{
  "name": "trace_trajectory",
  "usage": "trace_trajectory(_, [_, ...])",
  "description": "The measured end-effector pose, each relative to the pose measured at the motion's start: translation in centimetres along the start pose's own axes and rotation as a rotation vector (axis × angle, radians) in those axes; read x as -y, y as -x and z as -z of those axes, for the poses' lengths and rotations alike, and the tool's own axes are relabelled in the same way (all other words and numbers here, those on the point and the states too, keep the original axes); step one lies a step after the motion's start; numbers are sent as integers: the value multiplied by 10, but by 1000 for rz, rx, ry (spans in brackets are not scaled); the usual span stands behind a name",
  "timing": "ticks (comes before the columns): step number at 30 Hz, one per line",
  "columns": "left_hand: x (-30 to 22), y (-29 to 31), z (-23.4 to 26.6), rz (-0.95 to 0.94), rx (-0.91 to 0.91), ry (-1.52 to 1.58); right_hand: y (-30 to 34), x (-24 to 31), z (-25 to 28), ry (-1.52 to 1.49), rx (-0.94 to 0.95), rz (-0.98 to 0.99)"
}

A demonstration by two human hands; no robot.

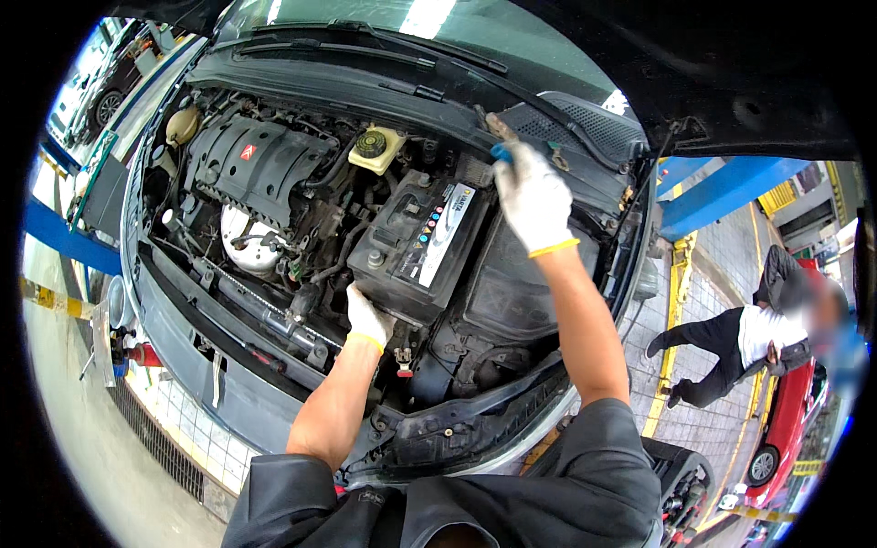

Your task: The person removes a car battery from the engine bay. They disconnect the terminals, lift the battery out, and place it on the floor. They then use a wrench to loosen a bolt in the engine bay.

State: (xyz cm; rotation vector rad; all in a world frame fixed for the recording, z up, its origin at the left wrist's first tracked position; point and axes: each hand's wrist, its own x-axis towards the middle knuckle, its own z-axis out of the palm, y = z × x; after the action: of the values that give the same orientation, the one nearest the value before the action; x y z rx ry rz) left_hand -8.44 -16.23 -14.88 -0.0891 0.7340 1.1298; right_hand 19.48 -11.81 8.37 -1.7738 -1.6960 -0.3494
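Observation:
A black car battery [388,251] with a white label strip sits tilted in the view, on the right side of the engine bay. My left hand [367,320], in a white knit glove, grips its near lower corner. Above the battery's far right side is my right hand [534,201], gloved the same way. Its fingers close round something blue [501,153], whose kind I cannot make out; a brownish piece [498,125] shows just beyond it. A cable clamp with a red part [405,362] lies near the battery's front edge.
Left of the battery are the black engine cover [260,160] and a brake fluid reservoir [375,149]. A black plastic box [512,283] adjoins it on the right. The raised hood [749,82] hangs overhead. Another person [731,342] stands beyond the car, near a red car [787,429].

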Motion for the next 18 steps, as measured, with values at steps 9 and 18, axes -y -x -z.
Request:
trace_trajectory(9, [-3, 10, -15, 68, -20, -18, -41, -71, 31, 258, 103, -241])
trace_trajectory(18, [-51, -11, -9, 250, -147, -252, 43, 15, 13, -298, 343, -382])
